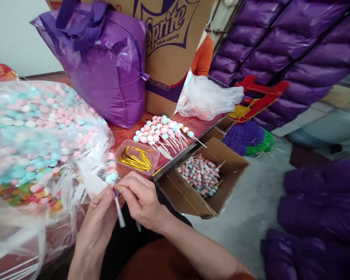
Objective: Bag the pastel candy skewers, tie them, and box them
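My left hand (100, 221) and my right hand (140, 198) meet in front of me, both pinched on one candy stick (114, 182). The stick carries pink, white and blue candies in clear wrap, with its white handle pointing down between my fingers. The fingertips of both hands close just below the candies, where something thin and red shows. A clear tray of gold twist ties (135, 158) lies on the red table just beyond my hands. Behind it lies a row of finished candy sticks (160, 132).
A big clear bag of pink and blue candies (32, 132) fills the left. A purple bag (105, 62) and a Sprite cardboard box (170, 42) stand behind. An open carton of wrapped candy sticks (201, 175) sits on the floor at right, near purple sacks (317, 217).
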Available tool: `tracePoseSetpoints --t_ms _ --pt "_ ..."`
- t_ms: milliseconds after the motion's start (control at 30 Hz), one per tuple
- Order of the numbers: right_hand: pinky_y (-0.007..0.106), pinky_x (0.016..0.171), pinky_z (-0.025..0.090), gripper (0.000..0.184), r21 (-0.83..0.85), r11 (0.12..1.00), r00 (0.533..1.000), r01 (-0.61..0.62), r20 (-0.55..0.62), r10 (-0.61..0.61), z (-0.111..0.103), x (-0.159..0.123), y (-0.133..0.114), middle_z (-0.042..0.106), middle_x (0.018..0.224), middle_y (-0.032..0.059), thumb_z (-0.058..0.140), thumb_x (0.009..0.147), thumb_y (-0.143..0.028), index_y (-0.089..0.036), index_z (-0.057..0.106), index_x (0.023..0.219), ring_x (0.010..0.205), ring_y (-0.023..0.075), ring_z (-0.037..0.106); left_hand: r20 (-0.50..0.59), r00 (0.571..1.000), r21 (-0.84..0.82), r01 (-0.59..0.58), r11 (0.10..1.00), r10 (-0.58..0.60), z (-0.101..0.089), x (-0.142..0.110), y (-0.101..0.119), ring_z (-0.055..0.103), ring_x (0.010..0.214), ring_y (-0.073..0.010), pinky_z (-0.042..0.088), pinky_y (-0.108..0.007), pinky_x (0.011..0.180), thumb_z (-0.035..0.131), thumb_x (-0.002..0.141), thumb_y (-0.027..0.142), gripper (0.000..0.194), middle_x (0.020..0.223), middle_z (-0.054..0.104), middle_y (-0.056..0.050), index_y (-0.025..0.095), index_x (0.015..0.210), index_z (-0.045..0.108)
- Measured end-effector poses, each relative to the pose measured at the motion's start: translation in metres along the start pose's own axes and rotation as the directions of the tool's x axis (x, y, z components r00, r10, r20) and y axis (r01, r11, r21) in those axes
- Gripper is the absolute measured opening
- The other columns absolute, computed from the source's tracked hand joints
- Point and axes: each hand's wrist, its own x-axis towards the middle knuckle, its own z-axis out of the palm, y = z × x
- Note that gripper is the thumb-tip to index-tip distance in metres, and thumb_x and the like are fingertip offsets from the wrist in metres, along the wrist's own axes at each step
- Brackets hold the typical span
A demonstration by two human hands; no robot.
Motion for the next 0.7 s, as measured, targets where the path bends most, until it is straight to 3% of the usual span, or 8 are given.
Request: tracePoseSetpoints --t_ms 100,167,233,333,433,533,600,700 --pt "0.030 0.070 0.055 0.024 0.260 0.935 0.969 -0.241 0.011 0.246 -0.012 -0.012 0.000 0.070 0.081 0.0052 0.051 0.097 -0.027 -0.018 0.069 0.085 0.072 0.0152 0.064 -0.038 0.999 -0.090 -0.018 0.996 0.015 0.014 0.002 -0.009 0.063 0.078 -0.0186 0.054 -0.031 0.071 0.089 0.059 0.041 0.032 0.085 0.071 -0.005 0.020 0.079 0.077" --pt "0.027 0.059 0.051 0.027 0.419 0.787 0.887 -0.453 0.121 0.446 -0.024 -0.026 0.005 0.069 0.078 0.0034 0.053 0.097 -0.035 -0.018 0.072 0.090 0.060 0.0122 0.058 -0.054 0.997 -0.105 -0.065 0.992 0.059 0.021 0.003 -0.018 0.061 0.070 -0.0151 0.052 -0.029 0.065 0.090 0.060 0.037 0.029 0.086 0.072 -0.006 0.018 0.078 0.077" --pt "0.026 0.055 0.047 0.027 0.516 0.640 0.812 -0.569 0.230 0.537 -0.037 -0.043 0.013 0.069 0.075 0.0031 0.060 0.094 -0.040 -0.017 0.073 0.098 0.057 0.0118 0.056 -0.021 0.991 0.056 -0.128 0.990 0.129 0.027 0.005 -0.027 0.059 0.065 -0.0145 0.051 -0.029 0.069 0.085 0.068 0.037 0.021 0.076 0.071 -0.005 0.018 0.076 0.078" --pt "0.024 0.053 0.043 0.022 0.496 0.531 0.698 -0.687 0.246 0.673 -0.055 -0.075 0.028 0.065 0.063 0.0015 0.075 0.084 -0.037 -0.016 0.074 0.088 0.055 0.0117 0.053 0.226 0.964 0.378 -0.221 0.899 0.142 0.032 0.009 -0.034 0.060 0.068 -0.0179 0.047 -0.030 0.074 0.082 0.072 0.026 0.010 0.067 0.069 -0.004 0.020 0.065 0.077" --pt "0.023 0.048 0.039 0.024 0.593 0.433 0.597 -0.679 0.103 0.795 -0.075 -0.110 0.044 0.055 0.055 -0.0016 0.078 0.079 -0.040 -0.017 0.070 0.077 0.051 0.0101 0.046 0.309 0.924 0.465 -0.354 0.812 0.225 0.025 0.018 -0.031 0.064 0.079 -0.0208 0.046 -0.031 0.079 0.074 0.079 0.022 0.012 0.080 0.073 -0.007 0.023 0.068 0.077" --pt "0.023 0.047 0.039 0.027 0.743 0.398 0.477 -0.538 -0.122 0.871 -0.104 -0.140 0.066 0.049 0.058 -0.0049 0.086 0.068 -0.038 -0.020 0.069 0.080 0.049 0.0084 0.042 0.077 0.882 0.598 -0.414 0.686 0.465 0.000 0.033 -0.019 0.060 0.083 -0.0213 0.044 -0.032 0.082 0.071 0.081 0.022 0.008 0.083 0.069 -0.006 0.024 0.076 0.075" --pt "0.023 0.047 0.041 0.030 0.802 0.396 0.370 -0.447 -0.237 0.898 -0.125 -0.152 0.084 0.052 0.066 -0.0048 0.088 0.063 -0.035 -0.022 0.068 0.082 0.051 0.0077 0.042 0.012 0.836 0.781 -0.351 0.517 0.549 -0.021 0.045 -0.013 0.057 0.084 -0.0218 0.043 -0.033 0.082 0.075 0.076 0.022 0.011 0.091 0.065 -0.005 0.024 0.087 0.074" --pt "0.022 0.044 0.040 0.033 0.830 0.399 0.223 -0.389 -0.336 0.915 -0.147 -0.151 0.106 0.057 0.073 -0.0027 0.086 0.061 -0.036 -0.022 0.070 0.086 0.051 0.0074 0.042 0.073 0.832 0.920 -0.268 0.284 0.550 -0.042 0.061 -0.010 0.056 0.086 -0.0225 0.042 -0.034 0.081 0.073 0.077 0.023 0.009 0.092 0.061 -0.005 0.022 0.085 0.069"
